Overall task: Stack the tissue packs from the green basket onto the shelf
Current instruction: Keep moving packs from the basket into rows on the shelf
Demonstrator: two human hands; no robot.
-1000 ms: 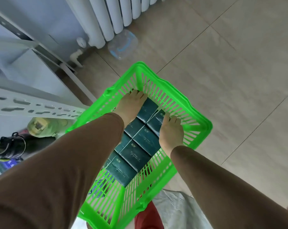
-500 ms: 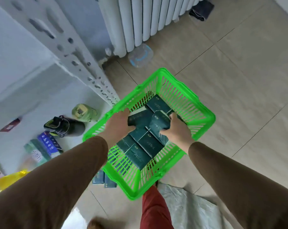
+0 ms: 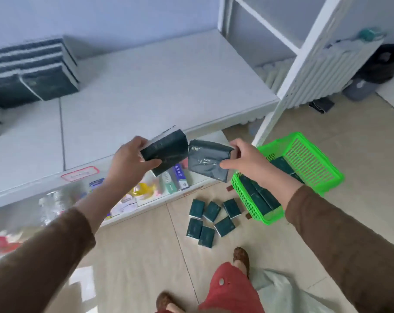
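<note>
green basket [image 3: 308, 159] now without hands

Dark green tissue packs [image 3: 210, 162] (white-edged), bright green slatted basket [image 3: 304, 159], white shelf [image 3: 157, 86], beige floor [image 3: 327, 211].

Soft, even daylight fills the scene; shadows are faint. Motion blur smears the left edge and shelf [image 3: 146, 91]; wide-angle distortion bends the frame's borders.

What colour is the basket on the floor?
Bright green basket, slatted sides; clearest in the head view, at right.
</note>
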